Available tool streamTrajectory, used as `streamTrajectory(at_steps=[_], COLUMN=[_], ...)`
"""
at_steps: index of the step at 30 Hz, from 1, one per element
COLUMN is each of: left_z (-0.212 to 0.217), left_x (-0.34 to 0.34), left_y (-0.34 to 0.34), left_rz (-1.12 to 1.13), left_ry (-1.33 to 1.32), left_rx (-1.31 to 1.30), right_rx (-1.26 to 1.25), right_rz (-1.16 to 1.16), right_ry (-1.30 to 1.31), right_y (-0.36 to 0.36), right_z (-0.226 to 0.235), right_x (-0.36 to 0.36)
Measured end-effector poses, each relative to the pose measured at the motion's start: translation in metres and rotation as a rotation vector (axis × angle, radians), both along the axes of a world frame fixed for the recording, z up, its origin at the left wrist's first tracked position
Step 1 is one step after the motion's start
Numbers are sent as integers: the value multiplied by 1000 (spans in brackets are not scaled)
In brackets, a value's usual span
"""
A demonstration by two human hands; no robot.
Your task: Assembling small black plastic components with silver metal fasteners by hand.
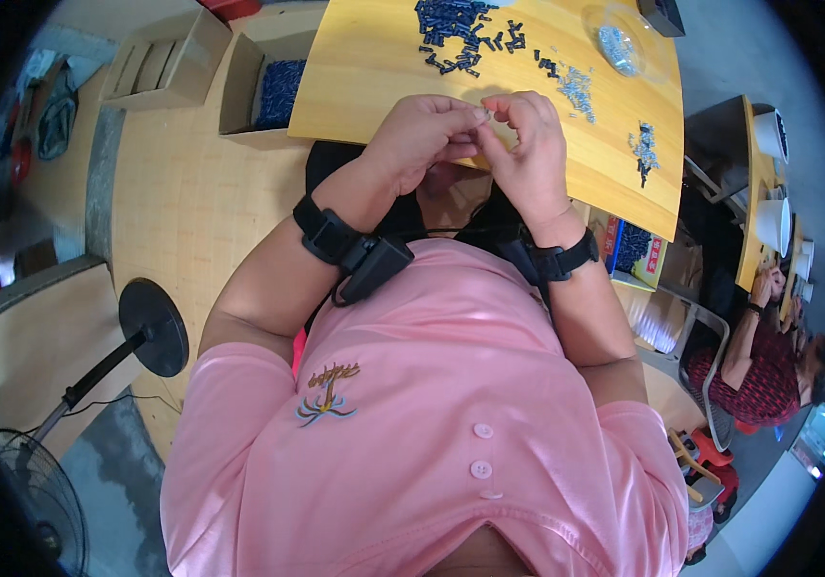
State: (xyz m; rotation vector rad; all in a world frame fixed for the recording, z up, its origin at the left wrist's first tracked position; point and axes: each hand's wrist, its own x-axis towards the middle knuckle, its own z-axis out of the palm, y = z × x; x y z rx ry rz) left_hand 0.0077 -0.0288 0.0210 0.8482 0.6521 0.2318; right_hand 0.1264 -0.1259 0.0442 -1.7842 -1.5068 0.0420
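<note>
**Head camera: two hands, one table, lots of fiddly little parts**

So the biggest thing is the yellow wooden table [355,82], with the person in a pink shirt [412,337] sitting right up to its near edge. Probably close so both arms can stay bent.

Off the table's left edge there's an open cardboard box [239,91] of dark blue pieces, likely parked there to save tabletop room. Below its near edge, right of the lap, a smaller printed box [658,252] holds more dark bits.

Both hands come together just over the table's near edge. Left hand [422,135] has thumb and index pinched on something; right hand [533,154] curls in to meet it, but I can't tell whether it's actually gripping.

Near the table's far edge: a heap of black parts [446,24]. Toward its far right corner, a clear round dish [655,63], I guess so the bits don't roll. Loose clear bits [576,91] lie nearby, and a small mixed pile [643,149] sits by the right edge.

Smallest is the tiny pale piece [485,113] at the fingertips, too small to identify.

Writing-wise: lettering on the printed box, plus stitched lettering over a palm-like motif [324,404] on the shirt.
</note>
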Motion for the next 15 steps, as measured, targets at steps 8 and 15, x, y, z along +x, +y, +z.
streamTrajectory(at_steps=[8,15], left_z=[-3,-15], left_x=[-5,-6], left_y=[5,9], left_rz=[13,42], left_ry=[-6,-18], left_rx=[34,67], right_rx=[-20,-53], right_rz=[67,97], right_ry=[39,20], right_y=[8,13], right_z=[2,-6], right_x=[-2,-3])
